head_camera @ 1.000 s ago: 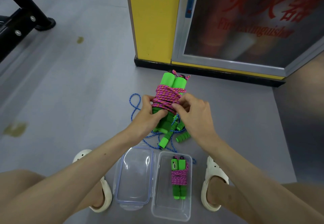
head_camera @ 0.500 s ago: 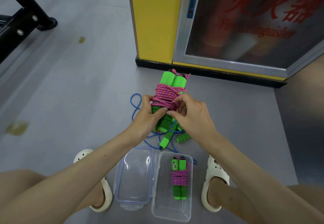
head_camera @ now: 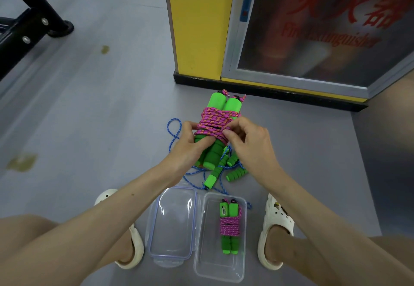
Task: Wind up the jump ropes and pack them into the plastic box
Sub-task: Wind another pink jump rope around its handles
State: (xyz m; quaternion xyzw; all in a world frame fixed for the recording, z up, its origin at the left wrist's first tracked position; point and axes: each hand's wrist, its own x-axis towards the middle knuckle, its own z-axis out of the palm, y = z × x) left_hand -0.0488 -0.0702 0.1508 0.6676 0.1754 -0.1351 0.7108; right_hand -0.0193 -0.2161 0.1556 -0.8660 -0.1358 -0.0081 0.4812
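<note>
Jump rope (head_camera: 216, 124), pink cord wound round paired green handles, is held mid-frame: the left hand (head_camera: 190, 149) curls its fingers round the handles while the right hand (head_camera: 248, 144) pinches a coil between thumb and forefinger. One wound pink rope (head_camera: 229, 227) lies in the open plastic box (head_camera: 215, 267) at lower centre. The blue jump rope (head_camera: 212, 177), loose on the floor, remains to wind.

A rope bundle (head_camera: 215, 122), held between the left hand (head_camera: 190, 149) and the right hand (head_camera: 251, 144), hangs over a loose rope (head_camera: 214, 173) on the floor (head_camera: 100, 117) before the cabinet (head_camera: 313, 39); nearer the person the box (head_camera: 208, 263) holds a second bundle (head_camera: 229, 227), its lid (head_camera: 171, 223) just left.
</note>
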